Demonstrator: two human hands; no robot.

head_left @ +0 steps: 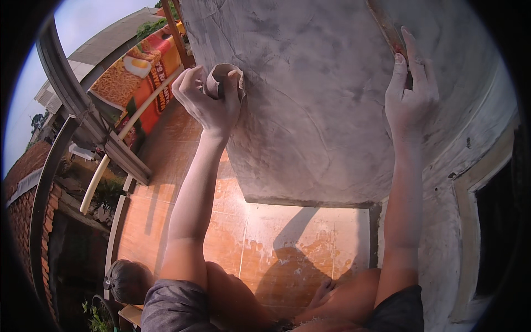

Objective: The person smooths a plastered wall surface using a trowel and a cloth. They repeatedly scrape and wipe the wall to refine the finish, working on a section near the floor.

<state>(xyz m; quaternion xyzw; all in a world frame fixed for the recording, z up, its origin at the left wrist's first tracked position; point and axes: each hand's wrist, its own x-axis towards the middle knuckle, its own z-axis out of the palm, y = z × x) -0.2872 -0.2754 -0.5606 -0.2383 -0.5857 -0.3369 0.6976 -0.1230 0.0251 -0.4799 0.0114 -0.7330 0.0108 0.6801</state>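
My left hand [210, 102], pale with dust, is closed around a curled sheet [223, 72] that looks like sandpaper. It holds the sheet at the left edge of a grey plastered wall [298, 105]. Pale dust also coats my right hand [412, 91], which is raised against the wall's right part. Its thumb and forefinger are stretched out and apart, on either side of the lower end of a narrow brown strip [387, 27]. Whether the strip is loose or fixed to the wall cannot be made out.
Below lies an orange tiled floor [221, 243] with white dust and wet-looking patches. Metal posts [77, 105], a pale pipe [124, 130] and a printed banner [149, 72] stand at left. A dark rounded cap-like shape [130, 281] is lower left. A window frame [467, 221] is at right.
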